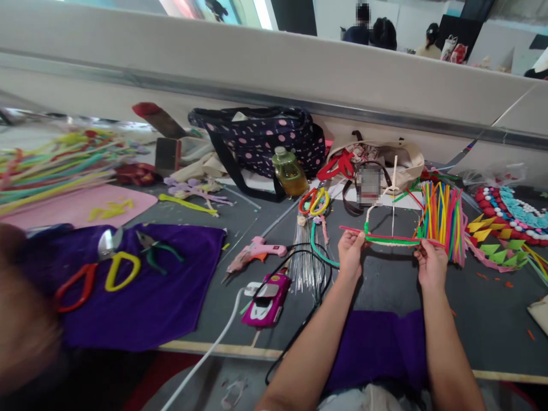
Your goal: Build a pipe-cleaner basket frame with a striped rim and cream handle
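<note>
My left hand (350, 252) and my right hand (430, 264) hold a strip of twisted pipe cleaners (391, 239), green, white and pink, stretched level between them above the dark table (385, 282). My left hand pinches the strip's left part; a pink end sticks out beyond it. My right hand grips the right end, just in front of a bundle of coloured pipe cleaners (443, 220). A white wire rises from the strip's middle. A purple cloth (377, 345) lies under my forearms.
A pink glue gun (257, 251), a pink phone (268, 299) with black cables, and thin wires (303, 260) lie left of my hands. Scissors (314, 201), a bottle (290, 171) and bags stand behind. Scissors and pliers rest on a purple cloth (141, 285) at left. People sit beyond the wall.
</note>
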`<state>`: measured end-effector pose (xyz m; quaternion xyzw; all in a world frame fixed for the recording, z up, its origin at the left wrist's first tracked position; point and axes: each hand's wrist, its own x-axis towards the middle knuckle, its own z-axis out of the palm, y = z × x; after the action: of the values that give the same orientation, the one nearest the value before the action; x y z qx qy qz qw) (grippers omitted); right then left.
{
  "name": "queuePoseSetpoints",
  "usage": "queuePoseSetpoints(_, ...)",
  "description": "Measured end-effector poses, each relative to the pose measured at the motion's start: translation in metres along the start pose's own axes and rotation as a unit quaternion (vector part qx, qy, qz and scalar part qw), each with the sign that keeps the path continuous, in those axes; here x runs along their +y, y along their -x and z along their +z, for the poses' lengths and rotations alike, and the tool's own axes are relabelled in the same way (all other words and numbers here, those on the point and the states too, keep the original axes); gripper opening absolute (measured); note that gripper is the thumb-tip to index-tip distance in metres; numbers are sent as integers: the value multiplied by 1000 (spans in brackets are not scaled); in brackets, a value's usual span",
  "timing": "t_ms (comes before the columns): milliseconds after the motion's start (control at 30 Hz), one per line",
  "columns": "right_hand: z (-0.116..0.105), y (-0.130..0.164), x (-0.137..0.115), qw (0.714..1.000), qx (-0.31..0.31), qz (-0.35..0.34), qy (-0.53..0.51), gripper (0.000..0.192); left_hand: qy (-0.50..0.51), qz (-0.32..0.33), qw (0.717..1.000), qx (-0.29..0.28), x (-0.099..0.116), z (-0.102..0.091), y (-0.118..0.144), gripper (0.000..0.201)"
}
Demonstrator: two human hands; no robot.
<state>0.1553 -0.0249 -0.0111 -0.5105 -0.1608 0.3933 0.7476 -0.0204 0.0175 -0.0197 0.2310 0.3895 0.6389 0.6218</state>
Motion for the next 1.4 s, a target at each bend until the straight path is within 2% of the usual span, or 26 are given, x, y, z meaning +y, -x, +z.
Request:
queuePoseSetpoints(367,2,-1,4,997,43,-58,15,26,-49,63,997,0,-6,3,2,28)
queuePoseSetpoints(733,0,-12,17,994,54,-53,81,22,-78,-15,997,-16,-8,-1,1,36)
queuePoseSetpoints(967,2,-15,19,997,55,-12,53,26,-63,-70,995,-10,-8,-1,1,39)
queuePoseSetpoints(1167,5,-13,17,996,49,-5,80,25,-75,-47,996,1,-10,-3,-2,40)
queuePoseSetpoints(1400,5,-9,14,993,4,-6,118,31,-124,-2,992,2,-7,-3,-2,37)
